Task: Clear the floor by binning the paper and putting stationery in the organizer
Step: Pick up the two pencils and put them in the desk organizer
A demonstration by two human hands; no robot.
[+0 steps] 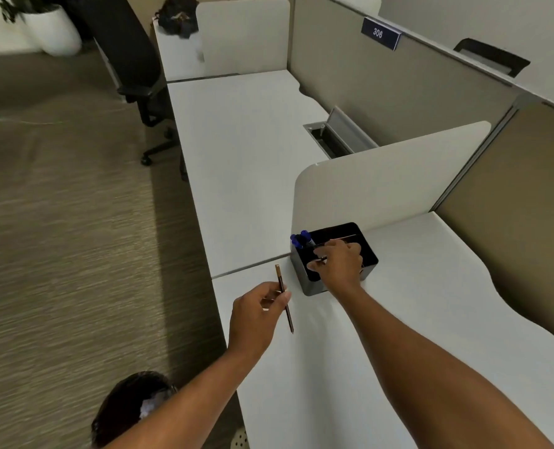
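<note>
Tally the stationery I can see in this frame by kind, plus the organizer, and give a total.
Blue-capped markers standing in the organizer: 2
Brown pencil held in the left hand: 1
Thin pen or pencil pinched by the right hand over the organizer: 1
Black organizer: 1
Total: 5
</note>
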